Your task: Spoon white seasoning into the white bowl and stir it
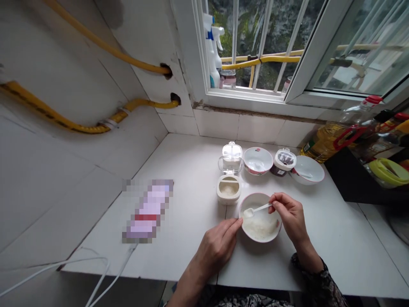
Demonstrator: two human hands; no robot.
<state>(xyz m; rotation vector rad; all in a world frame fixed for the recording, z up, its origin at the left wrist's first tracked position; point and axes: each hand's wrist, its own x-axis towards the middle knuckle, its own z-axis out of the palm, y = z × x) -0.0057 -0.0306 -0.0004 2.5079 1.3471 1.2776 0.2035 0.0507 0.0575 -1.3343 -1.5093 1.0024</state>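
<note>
A white bowl with a pink rim [260,197] stands on the counter with a layer of white, grainy powder [260,228] in it. My right hand [290,215] pinches the handle of a small white spoon [262,207] over this bowl, and some white powder sits in the spoon's head. My left hand [220,243] holds the bowl's left rim with its fingertips; its thumb is hidden. Just behind the bowl stands a cream seasoning jar [228,198], its clear-and-white lid [232,154] flipped up and pale contents showing inside.
Behind are a second bowl [258,161], a closed jar with dark contents [284,162] and a third bowl [308,170] holding a white spoon. Oil bottles [322,140] and a black rack [338,179] stand right. A blurred purple object [148,211] with a white cable [123,273] lies left.
</note>
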